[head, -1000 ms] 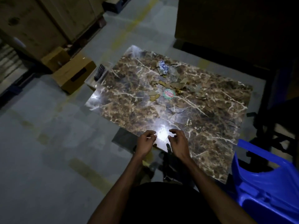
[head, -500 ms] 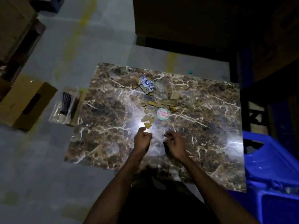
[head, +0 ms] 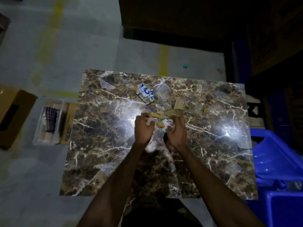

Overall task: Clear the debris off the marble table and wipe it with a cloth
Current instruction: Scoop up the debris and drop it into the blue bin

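Hands point(head: 161, 130) advanced, reaching scattered debris point(head: 170, 112)

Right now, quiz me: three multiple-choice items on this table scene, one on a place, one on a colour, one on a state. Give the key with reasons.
1. Where does the debris lie on the marble table?
A. Far half, near the middle
B. Near left corner
C. On the floor only

2. What colour is the plastic crate at the table's right?
A. Red
B. Blue
C. Green

3. What are the hands doing?
A. Both resting flat at the near edge
B. Both wiping with a cloth
C. Both at the scraps, fingers curled

Key: A, the scraps cluster beyond the hands, mid-table; B, the crate shows bright blue; C, the left hand and right hand curl at the cardboard bits and the round sticker, and no cloth shows.
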Demonstrator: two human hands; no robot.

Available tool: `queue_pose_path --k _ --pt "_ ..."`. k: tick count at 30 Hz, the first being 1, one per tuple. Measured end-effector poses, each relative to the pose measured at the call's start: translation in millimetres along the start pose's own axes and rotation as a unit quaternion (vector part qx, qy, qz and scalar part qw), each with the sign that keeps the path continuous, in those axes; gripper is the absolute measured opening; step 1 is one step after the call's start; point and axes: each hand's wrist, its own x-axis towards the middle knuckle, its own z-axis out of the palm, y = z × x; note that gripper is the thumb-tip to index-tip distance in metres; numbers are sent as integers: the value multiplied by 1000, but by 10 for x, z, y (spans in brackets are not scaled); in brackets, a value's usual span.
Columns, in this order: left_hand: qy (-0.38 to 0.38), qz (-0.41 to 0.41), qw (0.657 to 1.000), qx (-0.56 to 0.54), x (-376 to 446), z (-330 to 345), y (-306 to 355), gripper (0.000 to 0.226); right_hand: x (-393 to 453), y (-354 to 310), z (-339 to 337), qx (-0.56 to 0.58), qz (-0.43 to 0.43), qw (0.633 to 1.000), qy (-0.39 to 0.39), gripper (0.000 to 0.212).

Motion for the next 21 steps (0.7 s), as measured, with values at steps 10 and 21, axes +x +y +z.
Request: queue_pose_path --k 10,21 --pt "-97 -19 995 -13 133 275 31 78 286 66 153 79 76 993 -38 74" --pt "48 152 975 154 956 -363 172 66 226 68 -55 171 22 979 108 47"
